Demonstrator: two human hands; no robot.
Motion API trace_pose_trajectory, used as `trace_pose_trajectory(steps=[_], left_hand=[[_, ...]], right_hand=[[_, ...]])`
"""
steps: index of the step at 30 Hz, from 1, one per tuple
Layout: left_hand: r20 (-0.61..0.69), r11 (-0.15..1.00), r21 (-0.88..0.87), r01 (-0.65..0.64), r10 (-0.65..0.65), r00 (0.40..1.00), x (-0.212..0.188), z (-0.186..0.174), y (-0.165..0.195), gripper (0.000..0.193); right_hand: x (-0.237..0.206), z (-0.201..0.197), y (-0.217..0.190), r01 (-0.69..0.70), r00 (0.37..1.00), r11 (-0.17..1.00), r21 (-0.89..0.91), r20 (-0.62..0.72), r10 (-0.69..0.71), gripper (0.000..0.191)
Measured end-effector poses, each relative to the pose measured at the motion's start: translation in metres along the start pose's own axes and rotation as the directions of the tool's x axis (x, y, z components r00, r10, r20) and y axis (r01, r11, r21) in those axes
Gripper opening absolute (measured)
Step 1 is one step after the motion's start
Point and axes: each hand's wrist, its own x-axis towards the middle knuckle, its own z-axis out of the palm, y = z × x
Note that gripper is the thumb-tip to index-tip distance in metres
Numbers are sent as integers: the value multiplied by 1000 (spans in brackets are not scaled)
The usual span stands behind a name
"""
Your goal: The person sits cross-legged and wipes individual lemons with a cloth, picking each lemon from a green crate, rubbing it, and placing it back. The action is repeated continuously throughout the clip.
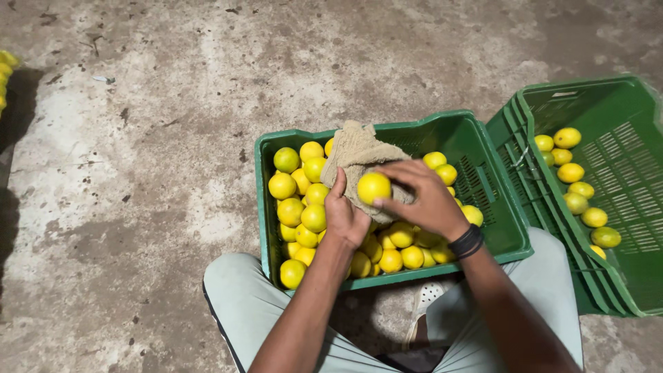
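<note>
Both hands grip 1 yellow fruit [373, 187] in a tan cloth [357, 155]: left hand [344, 215] cups beneath, right hand [426, 198] pinches it. 2 green crates [512, 228] [625, 97] hold fruit.

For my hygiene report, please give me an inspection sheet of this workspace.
Surface: bare concrete floor, stained and patchy.
Job's things: yellow fruit held against a beige cloth; near crate green, holding many fruits.
Clutter: small specks of debris on the floor.
Grippers: left hand holds the cloth; right hand grips the fruit, a dark band at its wrist.
Cables: nothing seen.
Surroundings: second green crate at the right, tilted, with a few fruits; more fruit at the left edge.
</note>
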Motion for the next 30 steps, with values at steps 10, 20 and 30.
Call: trace_pose_trajectory(steps=[10,20,30], left_hand=[[47,999,15,-48,48,998,18,-8,9,52],[54,999,-48,17,-15,998,13,-9,2,59],[-21,999,3,-43,44,999,15,-11,-1,54]], right_hand=[[13,22,-7,-55,984,996,-67,-172,42,58],[15,22,2,-211,977,869,447,79,197,65],[17,7,10,-26,992,984,178,126,3,60]])
